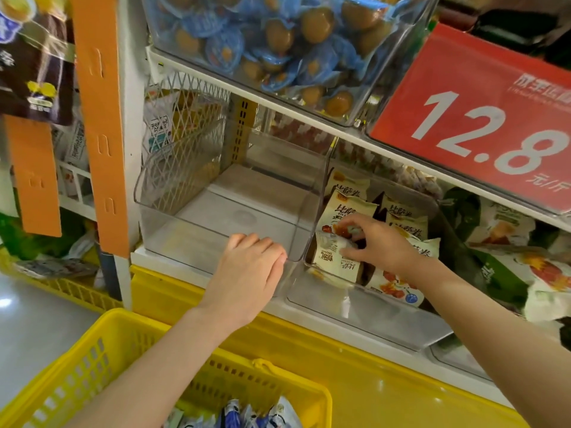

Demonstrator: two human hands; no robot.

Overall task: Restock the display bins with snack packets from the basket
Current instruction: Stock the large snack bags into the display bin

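Observation:
An empty clear display bin (185, 217) sits on the lower shelf at centre. My left hand (247, 273) grips its front right corner edge. To the right, a second clear bin (364, 316) holds several cream snack packets (404, 217). My right hand (377, 242) is inside that bin, fingers closed on one cream packet (330, 251). The yellow basket (92, 359) is below at lower left, with blue-and-white packets (259, 412) showing in it.
A clear bin of blue-wrapped snacks (278, 35) sits on the shelf above. A red price sign (482, 118) hangs at upper right. Green and white packets (506, 242) fill the far right. An orange upright (99, 118) and a yellow ledge (370, 381) frame the shelf.

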